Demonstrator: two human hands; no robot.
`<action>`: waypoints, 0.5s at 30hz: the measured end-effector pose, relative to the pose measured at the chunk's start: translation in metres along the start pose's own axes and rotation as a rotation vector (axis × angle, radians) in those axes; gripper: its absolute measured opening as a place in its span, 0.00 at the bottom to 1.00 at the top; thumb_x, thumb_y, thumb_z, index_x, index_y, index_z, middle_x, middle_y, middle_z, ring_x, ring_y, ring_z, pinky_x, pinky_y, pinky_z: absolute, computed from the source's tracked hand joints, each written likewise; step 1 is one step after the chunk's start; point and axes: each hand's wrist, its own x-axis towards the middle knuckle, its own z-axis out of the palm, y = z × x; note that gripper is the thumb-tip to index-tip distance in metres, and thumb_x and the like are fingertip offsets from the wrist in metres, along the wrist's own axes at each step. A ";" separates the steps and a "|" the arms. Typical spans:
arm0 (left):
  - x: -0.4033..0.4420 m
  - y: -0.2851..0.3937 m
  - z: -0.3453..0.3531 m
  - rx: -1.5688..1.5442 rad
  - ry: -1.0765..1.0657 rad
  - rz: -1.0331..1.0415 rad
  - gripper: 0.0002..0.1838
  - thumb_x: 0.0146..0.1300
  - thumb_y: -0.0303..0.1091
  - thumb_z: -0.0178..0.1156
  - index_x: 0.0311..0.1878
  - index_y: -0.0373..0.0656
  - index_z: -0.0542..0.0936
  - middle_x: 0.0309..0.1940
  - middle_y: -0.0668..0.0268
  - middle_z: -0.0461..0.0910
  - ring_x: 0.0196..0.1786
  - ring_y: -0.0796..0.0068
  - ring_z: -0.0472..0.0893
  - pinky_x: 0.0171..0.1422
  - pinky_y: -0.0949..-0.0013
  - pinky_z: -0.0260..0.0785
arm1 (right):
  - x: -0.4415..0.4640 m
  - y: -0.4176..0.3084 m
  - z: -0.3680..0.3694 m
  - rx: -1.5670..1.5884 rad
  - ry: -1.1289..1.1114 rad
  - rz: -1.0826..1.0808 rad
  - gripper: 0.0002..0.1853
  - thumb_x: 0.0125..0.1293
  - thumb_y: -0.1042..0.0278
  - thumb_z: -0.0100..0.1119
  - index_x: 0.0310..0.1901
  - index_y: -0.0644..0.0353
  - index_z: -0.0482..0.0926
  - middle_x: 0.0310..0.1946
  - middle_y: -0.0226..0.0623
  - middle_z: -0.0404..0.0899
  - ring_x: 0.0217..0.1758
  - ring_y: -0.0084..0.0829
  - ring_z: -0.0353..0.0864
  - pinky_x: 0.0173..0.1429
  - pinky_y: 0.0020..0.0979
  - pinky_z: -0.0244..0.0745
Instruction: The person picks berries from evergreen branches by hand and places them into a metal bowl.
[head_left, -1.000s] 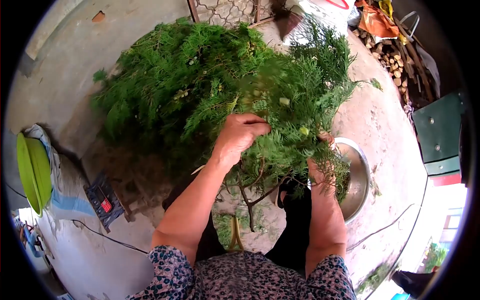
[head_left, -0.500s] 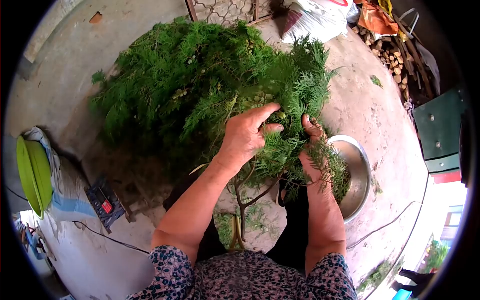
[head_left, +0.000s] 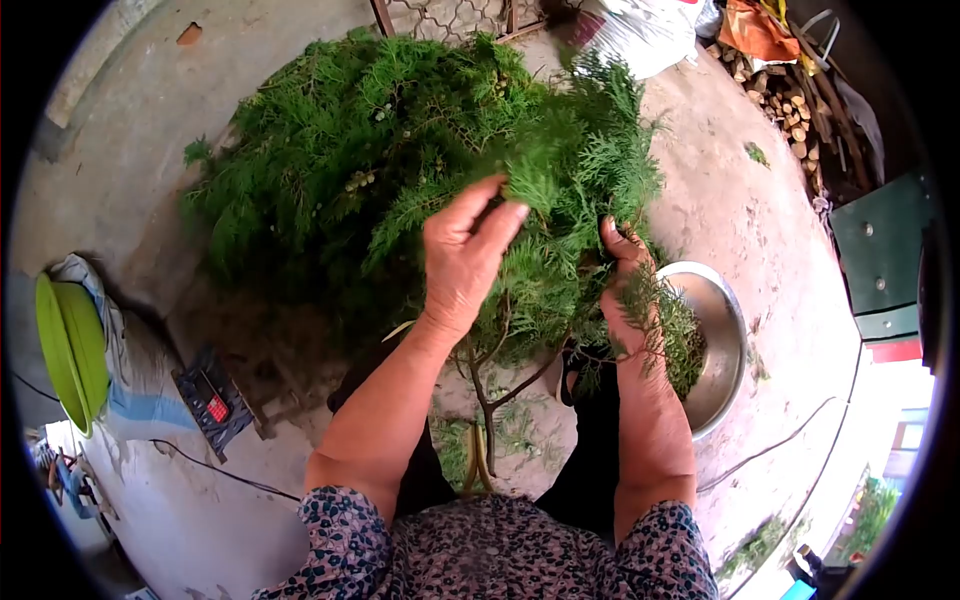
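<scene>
A leafy evergreen branch [head_left: 488, 405] with a forked brown stem stands in front of me, its flat green sprays fanning out at the top. My left hand [head_left: 465, 250] pinches a blurred leafy sprig [head_left: 533, 188] between thumb and forefinger, near the branch's middle. On the right side, my right hand [head_left: 628, 275] holds the foliage with its thumb up; its other fingers are largely hidden by leaves. Close to my right wrist is a metal bowl [head_left: 728, 350], partly covered by hanging sprays, with small greenish bits inside.
A big heap of cut evergreen branches [head_left: 310, 170] lies ahead and left. A green basin [head_left: 75, 350] and a dark crate-like object [head_left: 213, 402] are at left. Stacked firewood [head_left: 800, 130], a white sack [head_left: 640, 40] and a green cabinet [head_left: 880, 250] stand at right.
My left hand has moved left and slightly up, its thumb and forefinger closing on a sprig. My right hand stays nearly in place.
</scene>
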 end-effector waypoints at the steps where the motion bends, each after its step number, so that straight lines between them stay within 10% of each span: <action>1: 0.002 -0.002 -0.005 -0.029 0.030 -0.005 0.12 0.56 0.27 0.58 0.44 0.36 0.77 0.27 0.74 0.76 0.25 0.90 0.68 0.28 0.84 0.61 | 0.003 -0.001 -0.004 -0.012 0.008 0.053 0.16 0.56 0.64 0.61 0.41 0.58 0.68 0.31 0.30 0.74 0.32 0.24 0.74 0.34 0.28 0.69; 15: 0.009 -0.014 -0.015 -0.341 0.228 -0.214 0.10 0.57 0.28 0.58 0.42 0.38 0.77 0.17 0.77 0.66 0.17 0.89 0.60 0.17 0.82 0.49 | -0.007 -0.007 0.003 0.078 0.001 0.008 0.10 0.57 0.61 0.60 0.34 0.54 0.69 0.23 0.27 0.70 0.22 0.21 0.69 0.22 0.24 0.61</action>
